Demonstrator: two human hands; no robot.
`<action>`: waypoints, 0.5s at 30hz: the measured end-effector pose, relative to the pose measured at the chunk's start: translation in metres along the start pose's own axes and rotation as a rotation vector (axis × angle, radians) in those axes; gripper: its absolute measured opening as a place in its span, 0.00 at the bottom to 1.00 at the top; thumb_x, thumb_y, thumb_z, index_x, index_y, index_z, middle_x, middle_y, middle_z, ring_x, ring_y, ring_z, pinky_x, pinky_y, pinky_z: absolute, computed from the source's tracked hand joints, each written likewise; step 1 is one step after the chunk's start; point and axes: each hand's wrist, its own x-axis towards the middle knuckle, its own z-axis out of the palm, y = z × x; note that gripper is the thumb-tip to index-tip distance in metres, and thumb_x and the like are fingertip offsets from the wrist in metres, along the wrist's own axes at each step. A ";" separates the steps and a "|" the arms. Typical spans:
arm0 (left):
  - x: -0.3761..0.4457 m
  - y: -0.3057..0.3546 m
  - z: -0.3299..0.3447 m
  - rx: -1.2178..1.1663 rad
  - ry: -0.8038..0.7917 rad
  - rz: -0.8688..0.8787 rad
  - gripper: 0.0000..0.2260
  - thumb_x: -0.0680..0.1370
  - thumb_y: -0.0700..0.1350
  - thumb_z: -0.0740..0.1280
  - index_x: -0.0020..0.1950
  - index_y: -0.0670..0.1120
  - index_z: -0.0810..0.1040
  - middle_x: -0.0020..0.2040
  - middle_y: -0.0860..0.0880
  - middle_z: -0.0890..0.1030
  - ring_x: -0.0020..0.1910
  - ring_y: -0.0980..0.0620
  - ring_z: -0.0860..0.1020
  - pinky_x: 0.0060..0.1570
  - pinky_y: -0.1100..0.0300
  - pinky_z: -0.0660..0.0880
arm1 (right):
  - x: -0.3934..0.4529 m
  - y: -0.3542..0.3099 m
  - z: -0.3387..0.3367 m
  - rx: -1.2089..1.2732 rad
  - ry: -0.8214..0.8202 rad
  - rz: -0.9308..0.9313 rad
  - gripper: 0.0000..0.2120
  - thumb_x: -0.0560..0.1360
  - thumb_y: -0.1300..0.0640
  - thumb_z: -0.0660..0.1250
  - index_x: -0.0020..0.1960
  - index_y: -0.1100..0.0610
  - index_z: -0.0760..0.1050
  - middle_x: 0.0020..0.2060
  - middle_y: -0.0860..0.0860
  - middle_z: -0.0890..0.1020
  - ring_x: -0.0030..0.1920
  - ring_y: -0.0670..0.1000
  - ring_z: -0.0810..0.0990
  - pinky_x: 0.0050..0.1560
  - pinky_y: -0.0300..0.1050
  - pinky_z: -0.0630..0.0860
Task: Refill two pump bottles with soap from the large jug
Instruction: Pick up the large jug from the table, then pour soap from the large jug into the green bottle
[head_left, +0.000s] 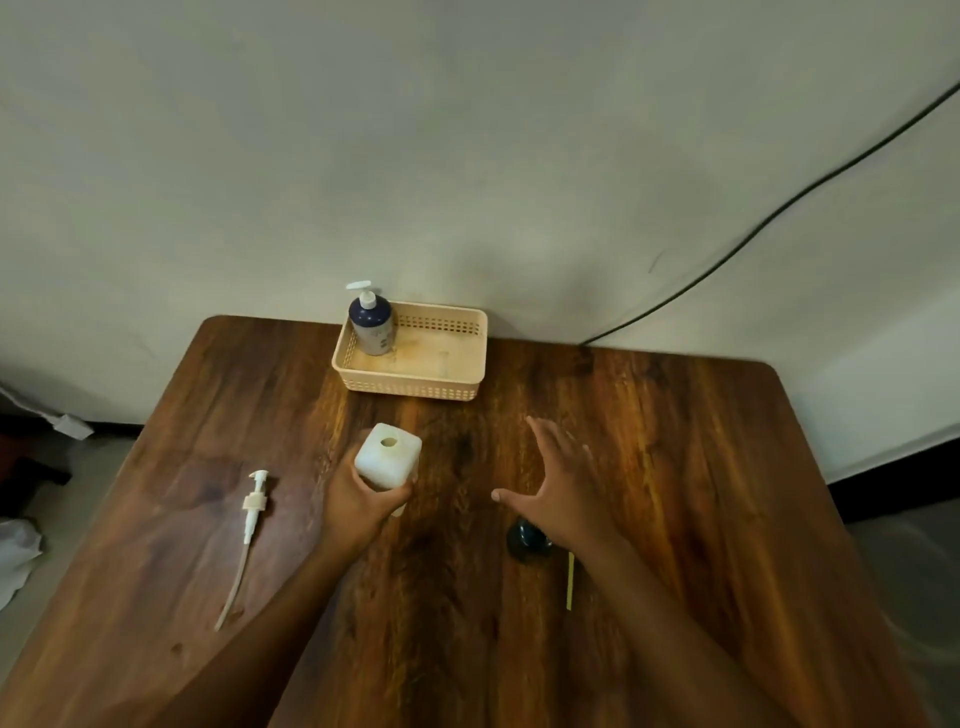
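Note:
A white square bottle with an open round mouth stands upright on the wooden table, and my left hand grips its lower body from the near side. Its white pump head with a long dip tube lies flat on the table to the left. My right hand hovers to the right of the bottle, fingers spread, holding nothing. A dark blue pump bottle with a white pump stands in the back left corner of a beige basket. No large jug is in view.
A small dark round object lies partly under my right wrist, with a thin yellow stick beside it. The basket sits at the table's far edge against the wall. A black cable runs down the wall at right.

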 end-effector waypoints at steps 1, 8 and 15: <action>-0.001 0.003 0.006 0.005 -0.005 0.008 0.37 0.69 0.39 0.82 0.75 0.44 0.71 0.68 0.48 0.80 0.65 0.49 0.79 0.58 0.51 0.80 | -0.006 0.007 0.000 0.005 -0.008 0.012 0.51 0.66 0.28 0.69 0.79 0.41 0.47 0.80 0.45 0.54 0.79 0.49 0.51 0.78 0.60 0.50; -0.009 0.012 0.037 0.007 -0.057 0.022 0.40 0.70 0.41 0.82 0.78 0.46 0.68 0.70 0.47 0.78 0.68 0.47 0.77 0.63 0.40 0.79 | -0.036 0.043 0.014 0.094 -0.119 0.103 0.59 0.55 0.21 0.69 0.78 0.36 0.45 0.79 0.41 0.54 0.77 0.50 0.56 0.75 0.61 0.61; -0.017 0.010 0.053 0.019 -0.066 0.032 0.39 0.70 0.38 0.82 0.77 0.46 0.68 0.69 0.49 0.77 0.67 0.51 0.76 0.62 0.50 0.78 | -0.044 0.059 0.039 0.266 -0.190 0.167 0.62 0.54 0.31 0.79 0.77 0.33 0.46 0.80 0.44 0.55 0.78 0.52 0.55 0.73 0.60 0.63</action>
